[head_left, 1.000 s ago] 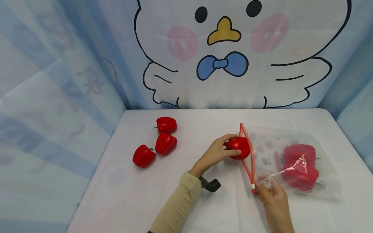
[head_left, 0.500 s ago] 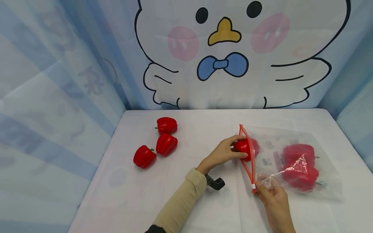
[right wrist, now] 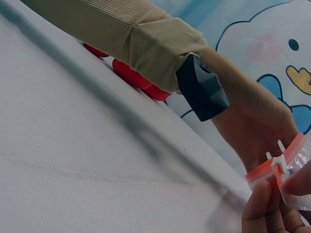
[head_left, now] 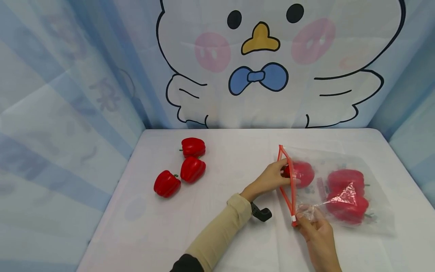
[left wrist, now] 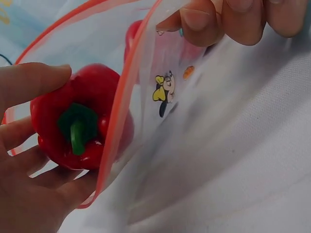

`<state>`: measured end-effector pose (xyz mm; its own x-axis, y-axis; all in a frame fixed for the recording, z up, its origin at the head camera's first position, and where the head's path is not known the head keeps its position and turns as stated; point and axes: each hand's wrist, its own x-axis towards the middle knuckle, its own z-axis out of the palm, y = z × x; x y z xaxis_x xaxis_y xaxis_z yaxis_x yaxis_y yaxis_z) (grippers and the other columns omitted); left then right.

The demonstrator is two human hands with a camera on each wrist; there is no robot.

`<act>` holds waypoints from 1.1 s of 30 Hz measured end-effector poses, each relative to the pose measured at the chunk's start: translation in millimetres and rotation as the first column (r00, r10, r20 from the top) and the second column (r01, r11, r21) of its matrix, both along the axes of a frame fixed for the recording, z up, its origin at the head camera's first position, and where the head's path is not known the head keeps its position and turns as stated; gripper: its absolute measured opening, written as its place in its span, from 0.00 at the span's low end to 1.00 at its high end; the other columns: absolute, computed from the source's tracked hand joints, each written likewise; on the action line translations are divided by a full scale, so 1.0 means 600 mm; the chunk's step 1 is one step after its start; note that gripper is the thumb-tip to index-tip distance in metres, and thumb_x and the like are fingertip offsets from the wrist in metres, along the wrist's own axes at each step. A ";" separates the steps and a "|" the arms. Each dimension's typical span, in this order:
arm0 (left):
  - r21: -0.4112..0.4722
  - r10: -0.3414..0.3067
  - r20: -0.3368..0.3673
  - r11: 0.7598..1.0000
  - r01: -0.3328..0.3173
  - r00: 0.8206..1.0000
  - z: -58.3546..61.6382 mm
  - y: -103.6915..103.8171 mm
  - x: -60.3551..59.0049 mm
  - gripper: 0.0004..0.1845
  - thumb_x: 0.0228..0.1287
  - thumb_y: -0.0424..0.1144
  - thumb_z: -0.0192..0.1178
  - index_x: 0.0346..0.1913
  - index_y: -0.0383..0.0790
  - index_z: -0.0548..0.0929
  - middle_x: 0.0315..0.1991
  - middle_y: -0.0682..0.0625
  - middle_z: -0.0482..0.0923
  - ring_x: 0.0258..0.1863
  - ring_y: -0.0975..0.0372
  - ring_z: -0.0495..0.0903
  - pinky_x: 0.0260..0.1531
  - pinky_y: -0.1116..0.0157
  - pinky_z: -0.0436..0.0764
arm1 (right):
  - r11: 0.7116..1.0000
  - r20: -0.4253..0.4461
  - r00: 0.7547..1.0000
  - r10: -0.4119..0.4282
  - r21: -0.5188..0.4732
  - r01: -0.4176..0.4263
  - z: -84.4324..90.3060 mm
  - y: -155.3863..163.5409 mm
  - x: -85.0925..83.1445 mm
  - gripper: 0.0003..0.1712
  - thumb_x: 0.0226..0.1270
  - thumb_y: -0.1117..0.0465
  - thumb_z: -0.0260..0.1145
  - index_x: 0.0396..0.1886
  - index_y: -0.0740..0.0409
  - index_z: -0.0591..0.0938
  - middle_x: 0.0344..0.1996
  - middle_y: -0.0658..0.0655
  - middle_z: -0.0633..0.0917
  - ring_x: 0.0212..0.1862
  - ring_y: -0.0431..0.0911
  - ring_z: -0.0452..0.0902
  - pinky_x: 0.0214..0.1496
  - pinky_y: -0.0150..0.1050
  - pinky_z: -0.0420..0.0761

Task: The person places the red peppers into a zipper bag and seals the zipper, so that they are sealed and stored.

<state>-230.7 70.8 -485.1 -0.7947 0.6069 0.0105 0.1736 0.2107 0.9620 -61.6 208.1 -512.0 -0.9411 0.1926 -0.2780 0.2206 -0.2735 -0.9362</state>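
My left hand (head_left: 268,178) grips a red bell pepper (left wrist: 82,116) by its sides, its green stem facing back toward the wrist. Most of this pepper is past the orange-edged mouth of a clear zip bag (head_left: 312,158), with the fingertips right at the opening. At the bag's near corner, beside the white slider (head_left: 293,218), my right hand (head_left: 317,236) pinches the plastic between thumb and fingers. Deeper inside the bag lie two more red peppers (head_left: 346,206), seen through the film.
Three loose red bell peppers (head_left: 192,170) lie at the left of the white table (head_left: 204,226). A black wrist camera mount (head_left: 261,214) sticks out from the left wrist. Printed curtains (head_left: 85,113) stand at the back and sides.
My left hand has moved to the right and carried its pepper from the bag's mouth to mostly inside. The right hand has kept its hold on the bag's corner.
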 end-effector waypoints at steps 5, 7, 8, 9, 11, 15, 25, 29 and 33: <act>0.008 0.003 0.009 1.000 -0.003 1.000 -0.005 0.019 -0.007 0.32 0.64 0.40 0.74 0.71 0.43 0.77 0.58 0.49 0.85 0.47 0.76 0.80 0.47 0.77 0.81 | 1.000 -0.020 1.000 0.001 -0.016 -0.001 -0.002 -0.001 0.001 0.11 0.78 0.67 0.62 0.52 0.47 0.80 0.43 0.40 0.84 0.41 0.34 0.81 0.46 0.28 0.85; 0.008 0.011 -0.005 1.000 -0.011 1.000 -0.006 0.024 -0.010 0.33 0.64 0.40 0.74 0.71 0.45 0.77 0.60 0.49 0.84 0.49 0.76 0.81 0.48 0.78 0.81 | 1.000 -0.045 0.999 0.004 -0.027 -0.006 -0.003 -0.001 0.000 0.11 0.78 0.68 0.61 0.51 0.47 0.80 0.43 0.41 0.84 0.41 0.35 0.81 0.45 0.29 0.85; 0.013 0.013 -0.013 1.000 -0.013 1.000 -0.008 0.027 -0.011 0.33 0.64 0.40 0.74 0.71 0.44 0.77 0.61 0.48 0.84 0.50 0.75 0.82 0.49 0.78 0.81 | 0.999 -0.053 0.999 0.005 -0.032 -0.007 -0.004 -0.001 0.001 0.12 0.78 0.69 0.61 0.51 0.47 0.81 0.43 0.41 0.84 0.40 0.35 0.81 0.45 0.29 0.85; 0.016 0.015 -0.024 1.000 -0.015 1.000 -0.008 0.029 -0.012 0.33 0.64 0.40 0.74 0.71 0.44 0.77 0.62 0.48 0.84 0.52 0.74 0.82 0.50 0.78 0.81 | 0.999 -0.058 0.998 0.005 -0.034 -0.007 -0.004 -0.001 0.000 0.12 0.78 0.69 0.60 0.51 0.47 0.81 0.42 0.41 0.85 0.40 0.35 0.81 0.45 0.29 0.85; 0.014 0.015 -0.039 1.000 -0.014 0.999 -0.010 0.032 -0.014 0.32 0.65 0.40 0.73 0.72 0.45 0.77 0.63 0.48 0.84 0.54 0.73 0.83 0.51 0.78 0.80 | 0.999 -0.057 0.998 0.006 -0.032 -0.008 -0.004 -0.002 0.000 0.12 0.78 0.69 0.60 0.51 0.47 0.81 0.43 0.41 0.85 0.41 0.34 0.81 0.45 0.29 0.85; 0.004 0.005 -0.068 1.000 -0.004 0.998 -0.012 0.037 -0.017 0.32 0.66 0.42 0.72 0.72 0.45 0.76 0.64 0.50 0.83 0.56 0.73 0.82 0.54 0.78 0.79 | 1.000 -0.045 0.999 0.005 -0.027 -0.006 -0.006 -0.003 0.001 0.13 0.78 0.69 0.61 0.51 0.46 0.81 0.43 0.40 0.85 0.41 0.34 0.81 0.46 0.28 0.85; 0.024 -0.054 -0.153 0.998 0.058 0.987 -0.023 0.055 -0.022 0.34 0.67 0.43 0.71 0.74 0.48 0.73 0.70 0.53 0.77 0.65 0.74 0.75 0.64 0.77 0.73 | 0.999 -0.095 0.995 -0.003 -0.054 -0.002 -0.010 -0.006 0.002 0.15 0.78 0.71 0.60 0.51 0.47 0.83 0.43 0.42 0.86 0.40 0.34 0.82 0.46 0.29 0.86; 0.023 -0.063 -0.190 0.997 0.068 0.980 -0.028 0.065 -0.024 0.33 0.67 0.42 0.71 0.74 0.46 0.74 0.71 0.52 0.77 0.67 0.73 0.75 0.66 0.77 0.71 | 0.998 -0.112 0.994 -0.002 -0.059 -0.005 -0.011 -0.007 0.004 0.15 0.77 0.72 0.59 0.51 0.48 0.83 0.42 0.42 0.87 0.40 0.35 0.83 0.45 0.29 0.86; 0.007 -0.070 -0.230 0.997 0.073 0.971 -0.028 0.075 -0.027 0.34 0.66 0.42 0.72 0.73 0.45 0.74 0.71 0.51 0.77 0.68 0.71 0.75 0.66 0.78 0.70 | 0.998 -0.139 0.990 -0.003 -0.065 -0.006 -0.012 -0.008 0.004 0.15 0.77 0.73 0.58 0.51 0.50 0.82 0.43 0.43 0.86 0.41 0.34 0.82 0.45 0.28 0.85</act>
